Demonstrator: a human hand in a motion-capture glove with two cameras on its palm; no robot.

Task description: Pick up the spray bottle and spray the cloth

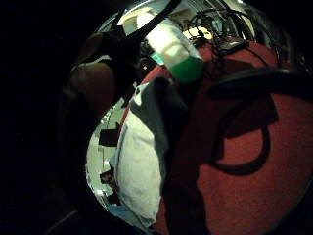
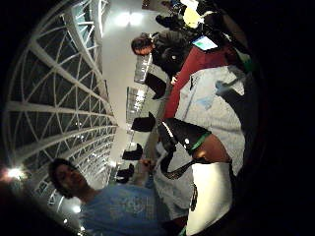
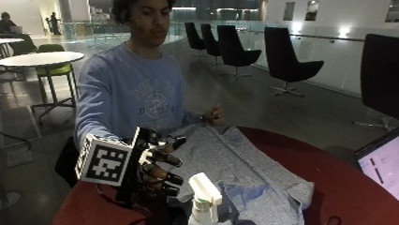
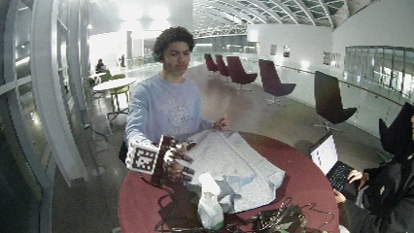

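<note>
A white spray bottle [image 3: 203, 199] with green liquid at its base [image 1: 176, 49] stands upright on the round red table [image 3: 336, 178], near the front edge. A grey cloth [image 3: 249, 168] lies spread across the table's middle. My gloved right hand [image 3: 159, 166] hovers above the cloth's near-left edge, just left of the bottle's nozzle, with its fingers loosely spread and holding nothing. The person's bare left hand [image 3: 214, 114] pinches the cloth's far edge. In the wide outside view the bottle [image 4: 209, 204] stands below and right of my hand [image 4: 175, 162].
An open laptop [image 4: 326, 158] sits at the table's right side, with another person's hands on it. A tangle of dark wires [image 4: 265, 221] lies at the front edge beside the bottle. Bare red tabletop [image 1: 254, 161] shows to the right of the cloth.
</note>
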